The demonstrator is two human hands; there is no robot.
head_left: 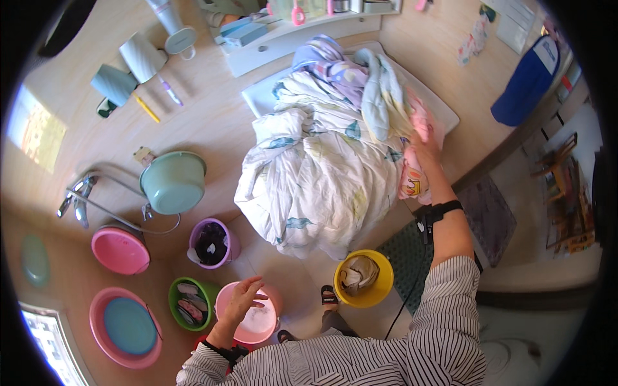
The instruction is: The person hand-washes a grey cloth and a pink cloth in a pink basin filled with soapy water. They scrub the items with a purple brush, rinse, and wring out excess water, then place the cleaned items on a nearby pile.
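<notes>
A large heap of cloth lies on the washbasin counter (pixel 446 113). Most of it is a white sheet with teal leaf prints (pixel 323 183), hanging over the front edge. Behind it sit a purple patterned cloth (pixel 333 67) and a pale blue and yellow cloth (pixel 379 96). My right hand (pixel 427 144) is on a pink cloth with a crown print (pixel 412 179) at the heap's right side; whether the fingers grip it is hard to tell. My left hand (pixel 246 296) is in the air over a pink bucket (pixel 274 309), fingers apart, holding nothing.
A yellow bucket (pixel 387 275) with brownish cloth stands by my foot. Purple (pixel 233 241) and green (pixel 207 309) buckets with things inside stand at the left. Pink basins (pixel 120 251), a pale green basin (pixel 174 183) and a shower hose (pixel 111 210) are along the left wall. A black cable (pixel 405 301) hangs below my right arm.
</notes>
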